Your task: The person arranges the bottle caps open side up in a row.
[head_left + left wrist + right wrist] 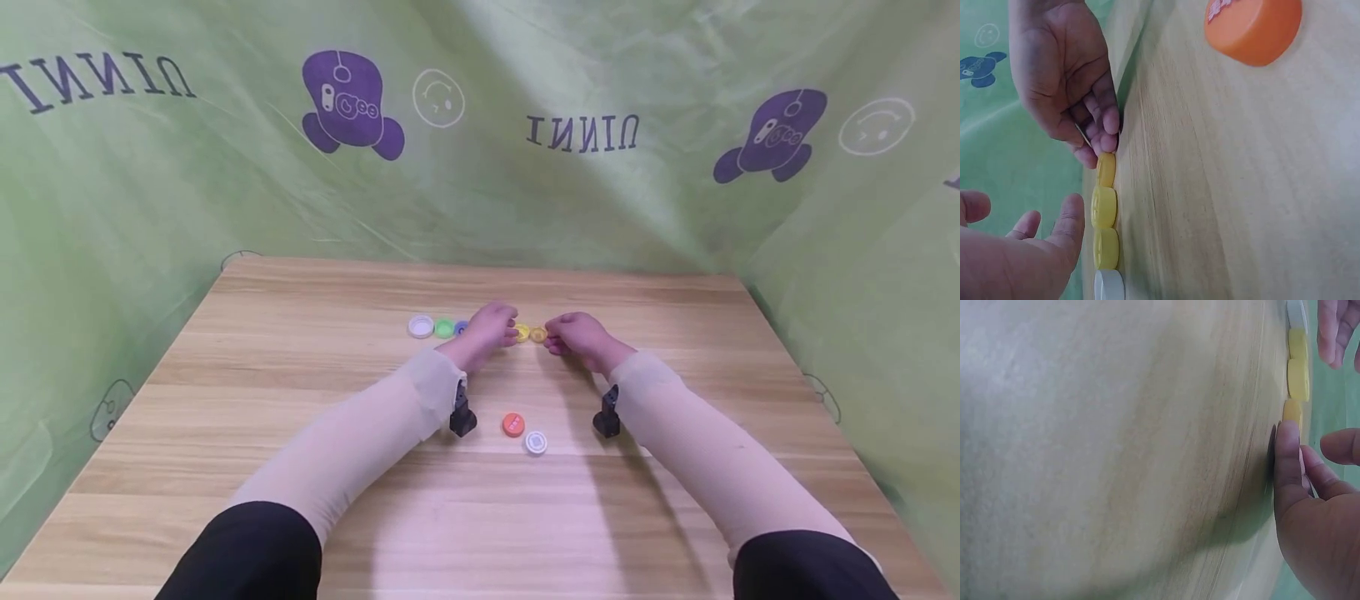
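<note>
A row of bottle caps lies across the far part of the table. My right hand (581,335) is at its right end, fingertips touching the amber cap (1106,170); in the right wrist view the thumb stands apart from it. Beside the amber cap come a yellow cap (1104,206), another yellow cap (1106,249) and a white cap (1110,285). My left hand (489,333) hovers over the row's middle with loose fingers, holding nothing, and hides some caps in the head view. Left of it show a blue cap (461,328), a green cap (444,328) and a larger white cap (421,326).
An orange cap (513,425) and a white cap with a printed top (536,442) lie nearer on the wooden table (480,517), between the forearms. A green printed cloth (480,208) hangs behind and at both sides of the table.
</note>
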`<state>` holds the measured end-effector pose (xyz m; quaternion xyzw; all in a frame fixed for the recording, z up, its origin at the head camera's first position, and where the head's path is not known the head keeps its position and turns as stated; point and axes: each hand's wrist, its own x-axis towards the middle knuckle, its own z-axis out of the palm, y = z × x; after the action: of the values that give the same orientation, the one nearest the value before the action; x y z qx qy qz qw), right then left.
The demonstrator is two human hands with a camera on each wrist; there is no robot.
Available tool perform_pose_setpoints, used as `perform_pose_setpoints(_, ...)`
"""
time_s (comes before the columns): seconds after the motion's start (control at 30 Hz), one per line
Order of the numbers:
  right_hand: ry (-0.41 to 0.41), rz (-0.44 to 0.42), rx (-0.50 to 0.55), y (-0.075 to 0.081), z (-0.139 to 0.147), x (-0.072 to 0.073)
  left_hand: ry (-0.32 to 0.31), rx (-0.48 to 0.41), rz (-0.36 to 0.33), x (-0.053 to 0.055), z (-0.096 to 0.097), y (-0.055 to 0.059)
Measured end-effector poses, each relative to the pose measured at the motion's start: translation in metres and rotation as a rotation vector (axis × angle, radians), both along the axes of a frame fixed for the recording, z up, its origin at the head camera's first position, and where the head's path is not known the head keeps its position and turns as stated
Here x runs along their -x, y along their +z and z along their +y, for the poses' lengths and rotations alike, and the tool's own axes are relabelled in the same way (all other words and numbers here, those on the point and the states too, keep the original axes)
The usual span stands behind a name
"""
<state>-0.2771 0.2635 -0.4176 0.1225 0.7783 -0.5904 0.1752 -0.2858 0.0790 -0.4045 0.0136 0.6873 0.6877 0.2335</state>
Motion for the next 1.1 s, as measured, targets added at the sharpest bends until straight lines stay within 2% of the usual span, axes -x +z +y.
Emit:
perform_pose_setpoints(0.23,-0.011,0.009,0.022,-0.002,0.003,-0.004,-0.041,0.071,0.049,-0.008,-0.006,-0.005)
perform_pose_setpoints(0.43,-0.009,0.012,-0.006,-0.003,0.002,-0.018,-0.142,0.160,0.045,-0.018,-0.019,-0.013)
perform_pose_setpoints(0.57,0.063,0.010,-0.032,-0.003,-0.001,-0.028,-0.229,0.238,0.057,-0.024,-0.032,-0.012)
perform_pose_setpoints(0.73,0.191,0.009,-0.073,-0.001,-0.006,-0.039,-0.316,0.304,0.098,-0.035,-0.046,-0.007)
perform_pose_setpoints(0.87,0.290,0.012,-0.094,-0.002,-0.011,-0.047,-0.385,0.317,0.087,-0.046,-0.054,-0.010)
perform_pose_setpoints(1.1,0.437,0.027,-0.168,0.003,-0.016,-0.058,-0.435,0.290,0.052,-0.061,-0.062,-0.018)
